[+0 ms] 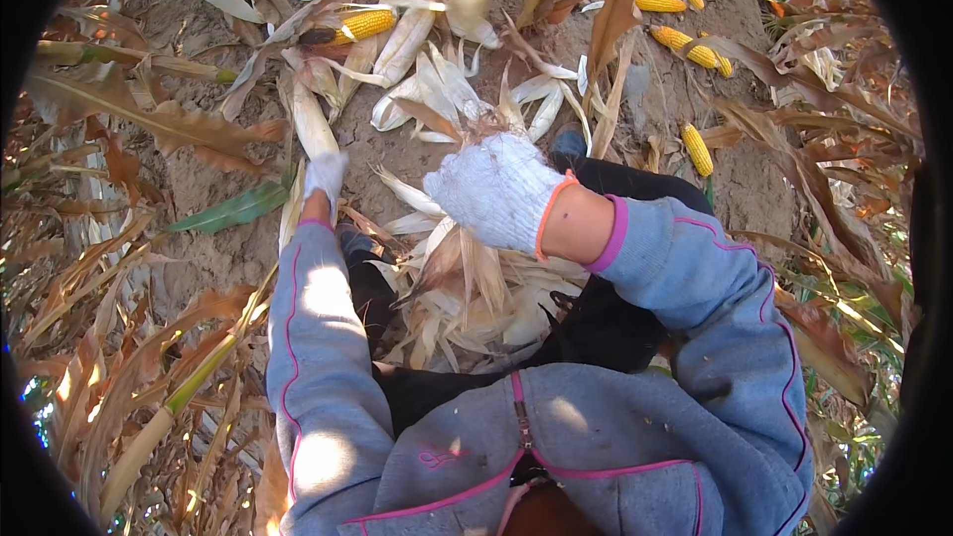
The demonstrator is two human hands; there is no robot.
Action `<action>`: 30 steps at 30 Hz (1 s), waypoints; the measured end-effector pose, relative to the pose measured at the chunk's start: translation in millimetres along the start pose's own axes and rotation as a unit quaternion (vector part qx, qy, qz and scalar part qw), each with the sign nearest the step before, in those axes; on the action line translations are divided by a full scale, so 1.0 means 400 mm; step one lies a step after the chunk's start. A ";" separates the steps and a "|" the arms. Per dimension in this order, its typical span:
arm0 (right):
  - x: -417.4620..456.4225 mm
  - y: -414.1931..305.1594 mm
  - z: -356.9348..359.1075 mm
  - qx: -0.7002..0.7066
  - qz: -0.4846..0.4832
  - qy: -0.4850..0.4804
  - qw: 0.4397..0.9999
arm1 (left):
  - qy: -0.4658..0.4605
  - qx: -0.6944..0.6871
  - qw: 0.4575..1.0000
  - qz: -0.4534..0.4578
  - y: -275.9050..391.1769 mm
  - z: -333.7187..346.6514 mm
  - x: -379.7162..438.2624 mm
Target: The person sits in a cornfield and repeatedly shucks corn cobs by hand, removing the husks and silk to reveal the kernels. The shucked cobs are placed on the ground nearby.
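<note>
My left hand (325, 174), in a pale glove and slightly blurred, reaches forward to the near end of a corn ear in pale husk (311, 119). Whether its fingers close on that ear cannot be seen. My right hand (500, 187) wears a white knit glove with an orange cuff and shows its back, the fingers curled under and hidden. Brown corn silk (488, 126) lies along its far edge, and strands cling to the glove. Anything inside that palm is out of sight. Between my legs is a heap of stripped husks (476, 298).
Ahead lie a yellow corn cob (365, 26) and several husked ears (406, 41). Bare yellow cobs (697, 150) are scattered on the soil (737, 104) at right. Dry corn stalks and leaves (149, 115) crowd both sides. A brown leaf (614, 0) hangs ahead.
</note>
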State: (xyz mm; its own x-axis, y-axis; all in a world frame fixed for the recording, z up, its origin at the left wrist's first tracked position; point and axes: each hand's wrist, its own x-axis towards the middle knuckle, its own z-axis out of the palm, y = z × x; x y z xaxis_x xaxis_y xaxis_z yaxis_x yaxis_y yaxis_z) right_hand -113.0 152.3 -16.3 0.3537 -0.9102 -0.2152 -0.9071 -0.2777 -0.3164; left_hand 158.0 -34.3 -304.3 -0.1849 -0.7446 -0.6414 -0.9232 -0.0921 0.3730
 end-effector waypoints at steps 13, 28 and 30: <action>0.006 -0.013 0.000 0.012 0.001 -0.127 0.992 | 0.241 0.191 0.932 -0.192 -0.060 -0.001 -0.078; 0.016 -0.019 0.032 0.008 0.004 -0.095 0.995 | 0.097 0.374 0.919 -0.074 -0.029 0.000 -0.102; 0.018 -0.023 0.031 -0.001 -0.001 -0.089 0.996 | 0.085 0.375 0.922 -0.054 -0.027 -0.008 -0.101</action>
State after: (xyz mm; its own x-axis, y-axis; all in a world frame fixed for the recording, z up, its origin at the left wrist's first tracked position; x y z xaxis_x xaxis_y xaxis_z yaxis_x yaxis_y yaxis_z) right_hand -99.2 152.1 -26.4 0.3909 -0.8410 -0.3741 -0.9065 -0.2812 -0.3150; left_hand 176.5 -5.5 -280.3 -0.0813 -0.8568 -0.5092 -0.9182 0.2631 -0.2960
